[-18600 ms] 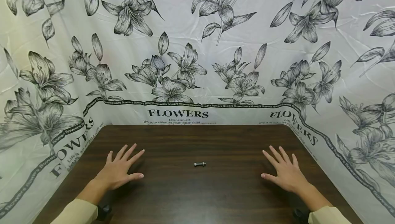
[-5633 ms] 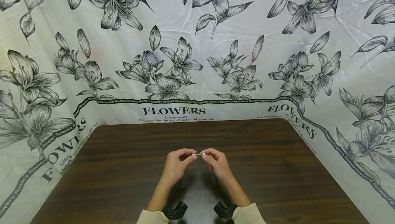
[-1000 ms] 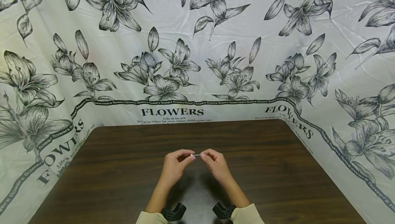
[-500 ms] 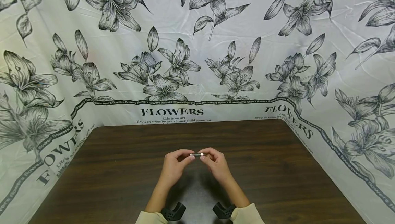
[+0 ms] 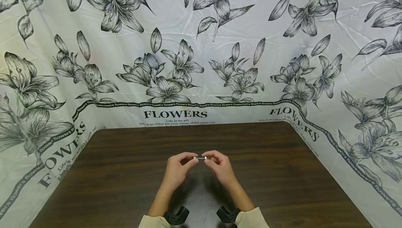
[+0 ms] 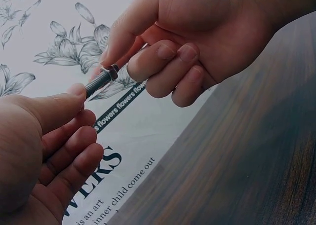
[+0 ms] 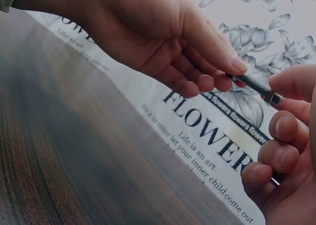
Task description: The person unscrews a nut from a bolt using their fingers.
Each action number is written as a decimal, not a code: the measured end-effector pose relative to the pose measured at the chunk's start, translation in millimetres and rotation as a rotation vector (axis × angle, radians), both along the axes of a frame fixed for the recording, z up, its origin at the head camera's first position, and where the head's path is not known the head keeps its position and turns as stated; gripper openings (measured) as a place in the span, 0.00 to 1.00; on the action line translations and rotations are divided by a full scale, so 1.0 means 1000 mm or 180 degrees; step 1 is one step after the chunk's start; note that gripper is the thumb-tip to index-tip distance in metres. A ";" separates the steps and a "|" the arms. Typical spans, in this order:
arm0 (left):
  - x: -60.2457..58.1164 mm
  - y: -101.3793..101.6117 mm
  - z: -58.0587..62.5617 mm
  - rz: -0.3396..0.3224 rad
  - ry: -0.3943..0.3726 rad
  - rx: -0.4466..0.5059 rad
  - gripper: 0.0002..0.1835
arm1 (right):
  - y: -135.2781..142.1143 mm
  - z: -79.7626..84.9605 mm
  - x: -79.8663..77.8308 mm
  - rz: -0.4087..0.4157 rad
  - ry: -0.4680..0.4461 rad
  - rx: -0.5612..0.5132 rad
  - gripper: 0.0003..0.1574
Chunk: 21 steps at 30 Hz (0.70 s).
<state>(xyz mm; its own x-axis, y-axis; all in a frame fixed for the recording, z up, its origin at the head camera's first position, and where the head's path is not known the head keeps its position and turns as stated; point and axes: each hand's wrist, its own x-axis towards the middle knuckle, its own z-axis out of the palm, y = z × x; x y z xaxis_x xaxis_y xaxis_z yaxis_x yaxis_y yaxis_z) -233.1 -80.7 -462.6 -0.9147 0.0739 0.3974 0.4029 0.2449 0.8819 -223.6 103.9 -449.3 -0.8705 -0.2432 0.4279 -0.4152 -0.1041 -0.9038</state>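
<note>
A small metal bolt (image 5: pixel 200 158) lies level between both hands, raised above the dark wooden table (image 5: pixel 132 179). My left hand (image 5: pixel 176 170) pinches its head end between thumb and index finger, hiding most of the head. The threaded shank (image 7: pixel 253 83) shows in the right wrist view. Near the far end sits a hex nut (image 6: pixel 114 72), threaded on the shank, with a short stub of thread beyond it. My right hand (image 5: pixel 222 168) has thumb and index fingertips at the nut; its other fingers (image 7: pixel 279 156) are curled loosely.
A white cloth (image 5: pixel 238 123) printed with lilies and the word FLOWERS hangs behind and beside the table. A black wrist camera (image 5: pixel 177 215) is on the left wrist, another wrist camera (image 5: pixel 227 214) on the right.
Long before, the bolt lay on the table between two spread hands; both hands then took it up. Over the last second the right fingertips shifted on the nut, uncovering it; the left hand kept still.
</note>
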 end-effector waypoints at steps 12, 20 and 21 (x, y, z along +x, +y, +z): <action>0.000 0.000 -0.002 -0.0034 0.0034 0.0003 0.06 | 0.001 0.002 0.000 -0.0023 -0.0089 0.0028 0.10; 0.000 0.003 -0.003 -0.0079 0.0042 -0.0026 0.06 | 0.000 0.003 0.000 -0.0236 -0.0447 0.0560 0.22; 0.000 0.003 -0.003 -0.0078 0.0039 -0.0024 0.06 | -0.001 0.004 0.001 -0.0247 -0.0494 0.0615 0.24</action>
